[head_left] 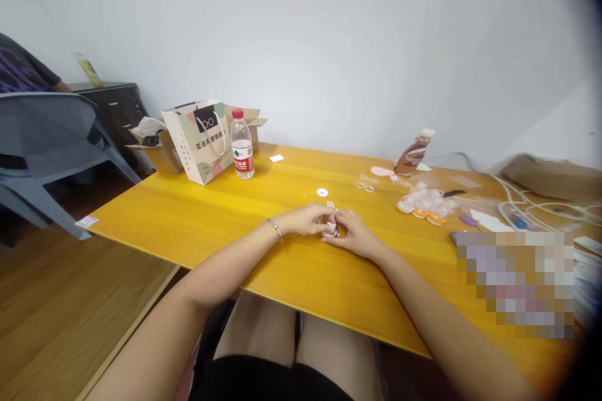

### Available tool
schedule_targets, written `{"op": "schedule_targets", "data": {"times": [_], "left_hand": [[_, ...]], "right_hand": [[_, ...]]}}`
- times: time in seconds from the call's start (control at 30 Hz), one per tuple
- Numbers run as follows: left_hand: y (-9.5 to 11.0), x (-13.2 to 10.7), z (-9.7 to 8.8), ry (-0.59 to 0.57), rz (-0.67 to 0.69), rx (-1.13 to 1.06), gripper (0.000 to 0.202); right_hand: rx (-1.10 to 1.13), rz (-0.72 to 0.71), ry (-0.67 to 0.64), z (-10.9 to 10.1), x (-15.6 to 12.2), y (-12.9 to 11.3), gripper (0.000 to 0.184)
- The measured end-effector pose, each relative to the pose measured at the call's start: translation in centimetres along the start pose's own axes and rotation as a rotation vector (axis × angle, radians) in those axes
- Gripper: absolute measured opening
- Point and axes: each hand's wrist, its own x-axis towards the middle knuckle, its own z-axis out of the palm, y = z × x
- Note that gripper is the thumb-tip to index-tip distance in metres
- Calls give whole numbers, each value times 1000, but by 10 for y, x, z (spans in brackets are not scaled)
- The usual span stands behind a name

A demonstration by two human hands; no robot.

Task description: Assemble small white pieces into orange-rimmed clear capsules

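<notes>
Over the middle of the table, my left hand [309, 219] and my right hand [353, 235] meet with fingers curled in. Between their fingertips is a small clear round piece [330, 230] with a white printed part; its exact kind is too small to make out. Both hands seem to grip it. A small white printed bit [330, 205] shows just beyond the fingertips. Farther back lies a flat white ring-shaped disc [322, 192]. A metal bracelet circles my left wrist.
A water bottle [242, 147], a paper bag [200, 144] and cardboard boxes stand back left. To the right are a brown drink bottle [414, 153], a cluster of clear and orange pieces [426, 203], white cables [505, 191] and a blurred-out device. A person sits far left.
</notes>
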Motion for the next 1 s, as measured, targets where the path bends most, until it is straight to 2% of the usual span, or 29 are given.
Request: {"op": "schedule_targets", "data": {"times": [0.1,0.2,0.27,0.33,0.47,0.53,0.63,0.7,0.77,0.87,1.0], "left_hand": [[0,5,0,97,-9,-51,23],[-3,20,-7,356,-15,-36,30],[-6,39,-15,479,-38,3,34],[-14,65,-23,450,-26,92,36],[-37,130,-25,219,23,366,50],[-50,158,-16,151,-20,442,56],[-67,182,-2,127,-92,510,54],[-75,184,4,109,-115,537,51],[-78,175,6,101,-114,564,50],[-75,150,4,133,-104,609,46],[-61,115,0,203,-86,617,34]], "right_hand": [[80,14,37,-9,0,-1,27],[179,99,78,-21,-2,-4,27],[294,160,-5,-27,-3,-7,29],[426,184,-162,-29,-6,-12,28],[655,205,-394,-24,-9,-22,28],[736,215,-454,-21,-9,-27,28],[801,229,-428,-20,-8,-29,28],[840,239,-403,-19,-8,-28,29],[885,252,-415,-17,-7,-26,32],[922,266,-420,-13,-6,-23,34],[927,279,-371,-8,-5,-20,37]]}}
